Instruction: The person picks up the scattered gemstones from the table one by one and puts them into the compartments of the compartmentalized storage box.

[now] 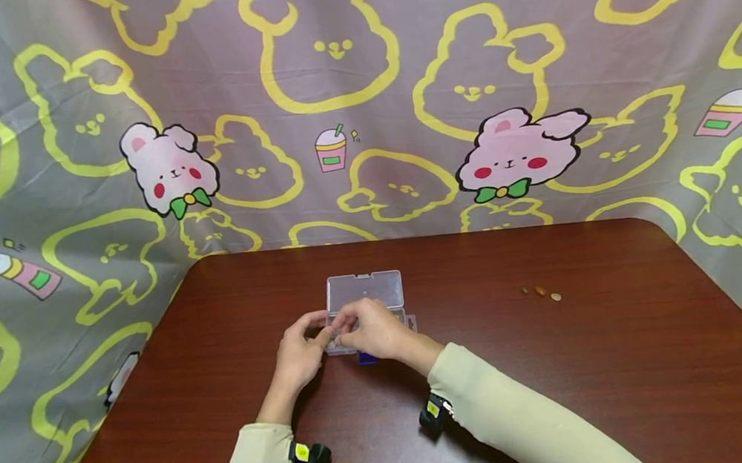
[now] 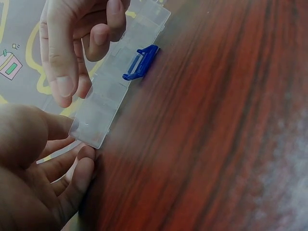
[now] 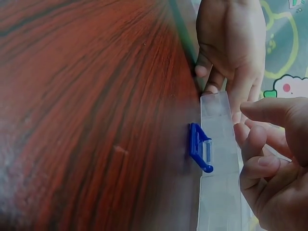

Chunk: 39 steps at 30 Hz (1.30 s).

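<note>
A clear compartment box (image 1: 365, 293) (image 2: 96, 119) (image 3: 219, 202) lies on the table with its lid raised at the back. A blue latch (image 1: 367, 358) (image 2: 144, 62) (image 3: 196, 148) hangs from its front side. At the box's left end, the left hand (image 1: 299, 356) (image 2: 36, 166) (image 3: 234, 43) grips the corner between thumb and fingers. Over the left compartments is the right hand (image 1: 379, 329) (image 2: 72, 36) (image 3: 284, 161), fingers bent and fingertips close to the box's upper edge; whether they pinch something small cannot be told. The right hand partly hides the box's contents in the head view.
Three small stone-like pieces, one dark (image 1: 525, 290), one orange-brown (image 1: 541, 291) and one pale (image 1: 555, 297), lie on the brown table (image 1: 558, 362) to the right of the box. A patterned curtain (image 1: 401, 124) hangs behind the table and at its sides.
</note>
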Motion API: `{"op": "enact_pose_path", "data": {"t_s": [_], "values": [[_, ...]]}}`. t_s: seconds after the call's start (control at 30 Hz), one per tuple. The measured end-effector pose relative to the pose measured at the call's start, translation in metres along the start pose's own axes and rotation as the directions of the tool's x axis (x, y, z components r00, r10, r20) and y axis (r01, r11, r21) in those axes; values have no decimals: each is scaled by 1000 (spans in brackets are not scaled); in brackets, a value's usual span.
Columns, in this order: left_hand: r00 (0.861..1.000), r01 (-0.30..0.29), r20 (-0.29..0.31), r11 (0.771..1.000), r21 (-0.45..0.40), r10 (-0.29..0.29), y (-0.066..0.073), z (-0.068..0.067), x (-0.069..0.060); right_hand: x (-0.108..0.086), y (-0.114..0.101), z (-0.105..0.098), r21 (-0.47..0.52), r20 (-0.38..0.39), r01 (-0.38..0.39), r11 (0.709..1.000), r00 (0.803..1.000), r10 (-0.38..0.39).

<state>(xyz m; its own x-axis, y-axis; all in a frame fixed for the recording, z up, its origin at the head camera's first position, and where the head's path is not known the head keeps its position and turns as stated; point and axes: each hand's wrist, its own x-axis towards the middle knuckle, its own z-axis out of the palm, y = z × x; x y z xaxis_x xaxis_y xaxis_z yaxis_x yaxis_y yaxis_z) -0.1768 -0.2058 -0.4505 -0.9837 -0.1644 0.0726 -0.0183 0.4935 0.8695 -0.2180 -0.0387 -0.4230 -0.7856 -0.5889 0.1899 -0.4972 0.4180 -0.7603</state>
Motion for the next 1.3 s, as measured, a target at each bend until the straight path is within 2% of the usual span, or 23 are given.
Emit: {"op": "enact_pose_path", "data": {"t_s": [0.37, 0.67, 1.0, 1.3], "values": [[1000, -3, -5, 1000, -25, 3, 0, 1, -1, -7, 7, -13, 43, -25, -14, 999, 1000, 15], [1000, 9, -11, 1000, -17, -9, 0, 1, -1, -21, 19, -32, 24, -91, -1, 1000, 996, 4], [1000, 3, 0, 1000, -21, -3, -1, 1, -1, -41, 40, -56, 100, -110, -54, 994, 992, 65], [1000, 15, -4, 1000, -14, -15, 1, 1, 0, -65, 56, -81, 97, -135, -120, 988, 982, 133]]}}
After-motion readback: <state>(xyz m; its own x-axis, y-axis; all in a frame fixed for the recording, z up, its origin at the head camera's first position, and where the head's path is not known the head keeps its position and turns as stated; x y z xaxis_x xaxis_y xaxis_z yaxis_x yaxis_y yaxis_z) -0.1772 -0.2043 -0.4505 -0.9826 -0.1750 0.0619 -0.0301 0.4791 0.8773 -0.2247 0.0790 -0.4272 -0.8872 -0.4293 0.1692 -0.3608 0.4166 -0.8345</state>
